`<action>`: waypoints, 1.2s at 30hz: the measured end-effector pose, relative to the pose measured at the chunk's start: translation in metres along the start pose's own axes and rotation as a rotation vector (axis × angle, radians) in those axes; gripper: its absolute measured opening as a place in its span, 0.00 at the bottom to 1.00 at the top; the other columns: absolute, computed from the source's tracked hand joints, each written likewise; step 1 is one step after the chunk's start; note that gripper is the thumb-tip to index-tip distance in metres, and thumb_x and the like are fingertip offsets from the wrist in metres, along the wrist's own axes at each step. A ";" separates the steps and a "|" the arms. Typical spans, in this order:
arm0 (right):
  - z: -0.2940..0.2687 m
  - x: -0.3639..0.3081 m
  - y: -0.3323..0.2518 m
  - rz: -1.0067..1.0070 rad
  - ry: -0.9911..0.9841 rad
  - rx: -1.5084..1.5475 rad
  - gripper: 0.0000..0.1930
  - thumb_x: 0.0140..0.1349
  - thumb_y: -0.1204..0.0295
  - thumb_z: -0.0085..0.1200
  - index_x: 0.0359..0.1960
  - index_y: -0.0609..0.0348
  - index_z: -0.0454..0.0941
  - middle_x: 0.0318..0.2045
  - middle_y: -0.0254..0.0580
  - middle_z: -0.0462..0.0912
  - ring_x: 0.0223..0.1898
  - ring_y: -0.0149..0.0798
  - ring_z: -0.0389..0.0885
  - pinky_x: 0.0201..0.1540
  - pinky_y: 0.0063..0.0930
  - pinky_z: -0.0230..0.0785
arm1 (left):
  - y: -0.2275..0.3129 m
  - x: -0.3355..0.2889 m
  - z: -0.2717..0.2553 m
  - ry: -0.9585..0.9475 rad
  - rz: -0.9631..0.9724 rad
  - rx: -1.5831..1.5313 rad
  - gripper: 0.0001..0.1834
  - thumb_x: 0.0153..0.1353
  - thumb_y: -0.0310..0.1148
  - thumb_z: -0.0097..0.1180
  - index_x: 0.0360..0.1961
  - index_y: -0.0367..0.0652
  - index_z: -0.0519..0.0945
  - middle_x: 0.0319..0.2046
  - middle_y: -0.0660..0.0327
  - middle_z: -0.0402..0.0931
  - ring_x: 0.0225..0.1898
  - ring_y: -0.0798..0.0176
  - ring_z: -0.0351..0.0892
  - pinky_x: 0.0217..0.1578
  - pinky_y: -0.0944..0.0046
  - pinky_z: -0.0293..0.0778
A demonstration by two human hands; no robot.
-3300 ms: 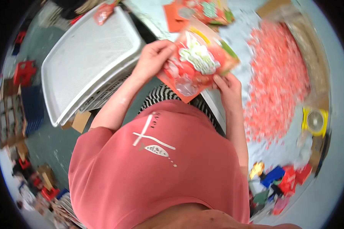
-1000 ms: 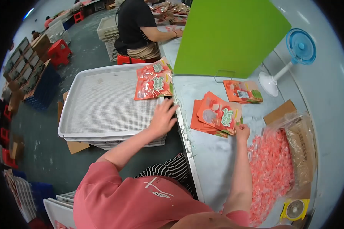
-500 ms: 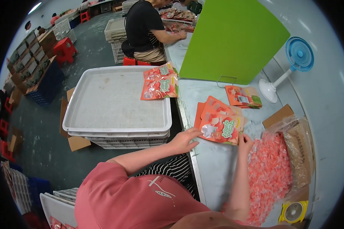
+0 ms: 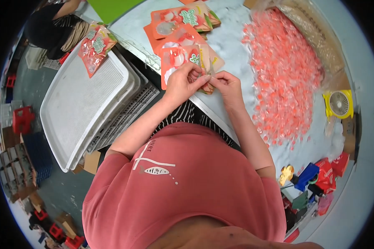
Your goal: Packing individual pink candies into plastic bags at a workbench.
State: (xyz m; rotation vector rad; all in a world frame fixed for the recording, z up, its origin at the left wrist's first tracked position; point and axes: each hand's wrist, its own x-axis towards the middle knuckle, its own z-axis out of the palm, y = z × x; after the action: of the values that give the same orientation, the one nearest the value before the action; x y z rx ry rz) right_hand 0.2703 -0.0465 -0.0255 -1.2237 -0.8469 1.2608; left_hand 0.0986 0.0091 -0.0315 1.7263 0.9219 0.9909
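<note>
Both my hands meet at one end of a pink and orange snack pouch [image 4: 174,60] near the table's front edge. My left hand [image 4: 183,85] is closed, thumb and fingers pinching the pouch's edge. Right beside it, my right hand [image 4: 230,88] pinches the same edge, its fingertips almost touching the left thumb. The exact grip is partly hidden by the fingers. Under and beyond this pouch lie more pouches of the same kind, fanned out, with another pouch [image 4: 178,20] farther back.
A big heap of small pink wrapped pieces [image 4: 282,79] spreads to the right, spilling from a plastic-lined box [image 4: 320,41]. At left stand stacked white trays [image 4: 83,108], a pouch [image 4: 96,47] on the top one. A yellow fan [image 4: 338,103] sits far right. A co-worker [image 4: 50,31] sits far left.
My view has tilted down and turned, shifting the whole scene. My hands have come together at one end of the pouch; before, they were apart at its two sides.
</note>
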 end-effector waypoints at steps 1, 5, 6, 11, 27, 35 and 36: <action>0.000 -0.006 0.001 0.007 -0.053 0.046 0.03 0.59 0.78 0.63 0.33 0.63 0.81 0.29 0.34 0.84 0.30 0.23 0.79 0.36 0.18 0.70 | 0.002 -0.001 0.003 -0.002 -0.062 0.021 0.10 0.59 0.31 0.65 0.35 0.36 0.79 0.28 0.58 0.78 0.26 0.64 0.79 0.28 0.64 0.75; 0.001 -0.018 0.004 0.056 -0.054 0.025 0.03 0.60 0.77 0.62 0.32 0.63 0.80 0.27 0.36 0.83 0.30 0.25 0.80 0.35 0.19 0.71 | -0.011 -0.004 0.015 0.003 -0.089 -0.050 0.11 0.59 0.31 0.63 0.26 0.35 0.78 0.21 0.57 0.75 0.22 0.65 0.77 0.24 0.64 0.71; -0.003 -0.018 0.009 0.062 -0.038 0.033 0.03 0.60 0.77 0.62 0.32 0.63 0.80 0.27 0.36 0.83 0.30 0.25 0.80 0.35 0.19 0.71 | -0.008 -0.005 0.016 -0.015 -0.095 -0.050 0.11 0.59 0.31 0.63 0.26 0.35 0.78 0.21 0.57 0.75 0.22 0.65 0.77 0.24 0.64 0.71; -0.016 -0.017 0.024 0.041 0.143 0.033 0.05 0.61 0.74 0.62 0.32 0.62 0.79 0.27 0.33 0.82 0.29 0.23 0.77 0.35 0.19 0.69 | 0.009 -0.008 0.010 -0.047 -0.090 0.051 0.09 0.59 0.30 0.62 0.26 0.35 0.77 0.19 0.57 0.74 0.20 0.64 0.73 0.22 0.63 0.69; -0.018 -0.057 0.016 -0.715 0.114 -1.256 0.05 0.59 0.73 0.59 0.35 0.59 0.78 0.25 0.43 0.74 0.26 0.44 0.76 0.27 0.35 0.68 | 0.031 -0.028 0.034 -0.100 0.062 0.241 0.07 0.50 0.26 0.62 0.22 0.38 0.76 0.21 0.55 0.75 0.21 0.55 0.77 0.24 0.58 0.73; -0.033 -0.066 -0.008 -0.013 -0.116 -0.276 0.11 0.69 0.76 0.46 0.47 0.67 0.78 0.33 0.37 0.82 0.31 0.29 0.77 0.38 0.22 0.71 | 0.027 -0.046 0.047 -0.275 0.101 0.378 0.07 0.51 0.30 0.61 0.22 0.40 0.78 0.22 0.54 0.78 0.25 0.47 0.81 0.27 0.52 0.75; -0.033 -0.067 -0.010 0.033 -0.097 -0.101 0.12 0.69 0.77 0.45 0.49 0.68 0.77 0.33 0.36 0.82 0.33 0.26 0.77 0.41 0.20 0.71 | 0.028 -0.046 0.049 -0.277 0.103 0.376 0.07 0.51 0.30 0.61 0.22 0.40 0.78 0.22 0.54 0.78 0.25 0.47 0.81 0.27 0.52 0.75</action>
State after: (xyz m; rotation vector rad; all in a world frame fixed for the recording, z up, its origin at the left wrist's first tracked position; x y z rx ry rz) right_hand 0.2924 -0.1170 -0.0125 -1.2689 -0.9750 1.3260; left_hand 0.1292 -0.0568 -0.0276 2.1809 0.8837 0.6443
